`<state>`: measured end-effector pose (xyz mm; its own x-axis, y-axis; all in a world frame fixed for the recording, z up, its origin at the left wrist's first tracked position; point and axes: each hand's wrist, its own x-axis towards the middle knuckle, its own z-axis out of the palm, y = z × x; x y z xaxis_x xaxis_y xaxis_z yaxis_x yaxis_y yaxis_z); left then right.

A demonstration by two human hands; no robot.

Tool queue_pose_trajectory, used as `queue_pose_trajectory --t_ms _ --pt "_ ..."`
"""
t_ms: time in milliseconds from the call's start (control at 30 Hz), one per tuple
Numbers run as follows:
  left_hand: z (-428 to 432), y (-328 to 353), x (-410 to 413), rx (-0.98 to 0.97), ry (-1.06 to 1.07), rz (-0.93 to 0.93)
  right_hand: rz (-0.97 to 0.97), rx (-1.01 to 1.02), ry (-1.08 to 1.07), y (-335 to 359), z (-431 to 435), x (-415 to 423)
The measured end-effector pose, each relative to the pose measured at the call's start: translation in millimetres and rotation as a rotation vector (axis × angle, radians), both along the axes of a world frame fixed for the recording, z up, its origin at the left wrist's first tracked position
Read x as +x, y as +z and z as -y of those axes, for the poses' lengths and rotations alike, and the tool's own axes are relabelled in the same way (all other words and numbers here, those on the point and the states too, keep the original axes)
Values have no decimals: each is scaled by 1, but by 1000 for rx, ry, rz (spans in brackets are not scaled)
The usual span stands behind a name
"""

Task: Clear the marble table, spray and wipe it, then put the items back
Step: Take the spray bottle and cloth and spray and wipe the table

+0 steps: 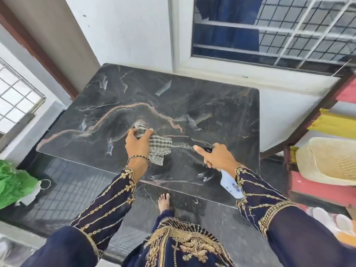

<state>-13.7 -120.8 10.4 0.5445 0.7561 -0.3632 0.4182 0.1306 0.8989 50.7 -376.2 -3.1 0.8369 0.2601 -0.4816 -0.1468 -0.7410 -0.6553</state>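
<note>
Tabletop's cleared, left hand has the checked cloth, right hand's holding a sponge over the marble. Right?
Not quite. The right hand holds a spray bottle, not a sponge: its dark nozzle points over the marble table, the pale blue body sticking out below the hand. The head view shows it. The rest stands: the tabletop is cleared, and the left hand grips the checked cloth.
</note>
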Motion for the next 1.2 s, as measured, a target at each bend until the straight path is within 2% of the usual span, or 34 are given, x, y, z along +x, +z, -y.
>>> queue_pose_trajectory --t_ms 167,367,500,600,767,933,1067,1200 --pt "19 21 -6 22 -12 19 -79 190 27 -1 7 -22" --pt "24 18 -9 22 2 20 -65 89 98 -5 2 -40" --pt "25 22 -12 40 28 15 -133 122 194 -4 -6 -48" --pt "25 23 -15 49 43 22 -68 89 277 -5 -15 -53" --pt "30 23 -21 63 34 14 42 -21 273 -8 -23 -52" --pt "36 15 -24 57 -6 -2 -20 23 131 -5 -1 -48" --pt "51 21 -21 78 -51 -17 4 -63 55 -5 34 -51" --pt "70 23 -14 60 -104 -10 -59 -100 5 -8 76 -57"
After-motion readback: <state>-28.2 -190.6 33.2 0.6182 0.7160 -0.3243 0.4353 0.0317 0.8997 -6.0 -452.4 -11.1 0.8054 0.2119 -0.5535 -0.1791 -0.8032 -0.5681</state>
